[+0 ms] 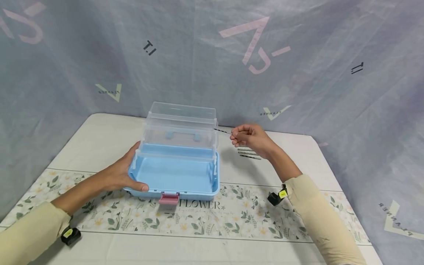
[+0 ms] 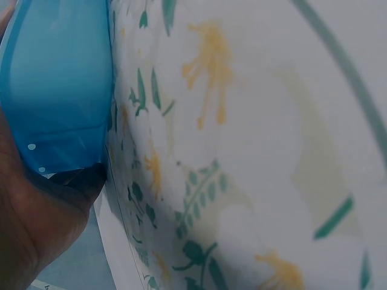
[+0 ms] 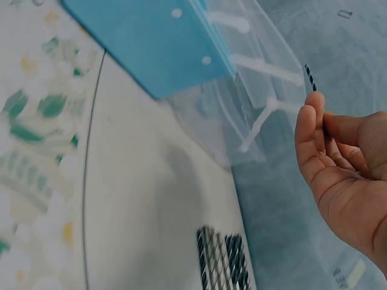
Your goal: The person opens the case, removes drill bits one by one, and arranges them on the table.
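Observation:
A light blue plastic storage box [image 1: 198, 196] with a pink latch [image 1: 169, 199] stands on the table, its clear lid and trays [image 1: 183, 111] raised at the back. My left hand [image 1: 120, 176] holds the box's left side, thumb over the front corner. In the left wrist view that hand [image 2: 45, 223] lies against the blue wall. To the right of the box, my right hand [image 1: 251, 139] pinches a thin drill bit [image 1: 222, 130], its fluted tip toward the clear trays. Fingertips hide the shank in the right wrist view, where the dark tip [image 3: 310, 78] sticks out.
Several more drill bits [image 1: 250, 157] lie side by side on the table beneath my right hand. A floral cloth strip [image 1: 232, 217] crosses the white tabletop [image 1: 159, 246]. Behind the table hangs a grey printed curtain [image 1: 185, 66].

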`<state>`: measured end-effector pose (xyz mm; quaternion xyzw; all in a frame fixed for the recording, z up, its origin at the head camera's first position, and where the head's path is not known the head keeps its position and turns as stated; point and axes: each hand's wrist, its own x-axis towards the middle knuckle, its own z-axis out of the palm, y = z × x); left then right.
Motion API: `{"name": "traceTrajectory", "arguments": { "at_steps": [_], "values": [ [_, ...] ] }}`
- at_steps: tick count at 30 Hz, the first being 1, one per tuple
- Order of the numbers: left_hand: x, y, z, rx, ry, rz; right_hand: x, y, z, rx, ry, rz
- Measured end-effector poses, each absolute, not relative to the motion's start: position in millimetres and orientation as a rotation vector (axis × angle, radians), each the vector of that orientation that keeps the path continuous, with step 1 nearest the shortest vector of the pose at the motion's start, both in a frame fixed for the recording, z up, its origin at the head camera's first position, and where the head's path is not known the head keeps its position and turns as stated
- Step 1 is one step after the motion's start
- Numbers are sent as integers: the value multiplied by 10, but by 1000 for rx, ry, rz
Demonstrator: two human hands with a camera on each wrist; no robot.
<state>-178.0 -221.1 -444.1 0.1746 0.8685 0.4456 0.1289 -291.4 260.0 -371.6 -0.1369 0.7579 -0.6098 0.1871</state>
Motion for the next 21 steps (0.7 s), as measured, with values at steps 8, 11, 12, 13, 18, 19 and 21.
{"name": "traceTrajectory", "arguments": {
  "at_steps": [8,11,12,13,18,19,21],
  "values": [
    [-1782,-2210,-4434,508,2525,1300,-2844,2958,-3836,-358,2196,-1639],
    [-1781,-2208,-4435,510,2524,1303,-2818,3096,-3879,-334,2222,-1595],
    [-1779,-2207,-4433,506,2522,1302,-2809,3141,-3894,-323,2228,-1581],
    [-1778,-2207,-4434,503,2522,1299,-2800,3188,-3911,-313,2233,-1566],
    [-1779,-2212,-4448,520,2513,1328,-2755,3405,-4013,-264,2260,-1488],
    [-1781,-2215,-4453,524,2512,1337,-2748,3442,-4037,-254,2263,-1473],
    [-1785,-2218,-4459,532,2508,1353,-2732,3502,-4083,-235,2265,-1444]
  ]
}}
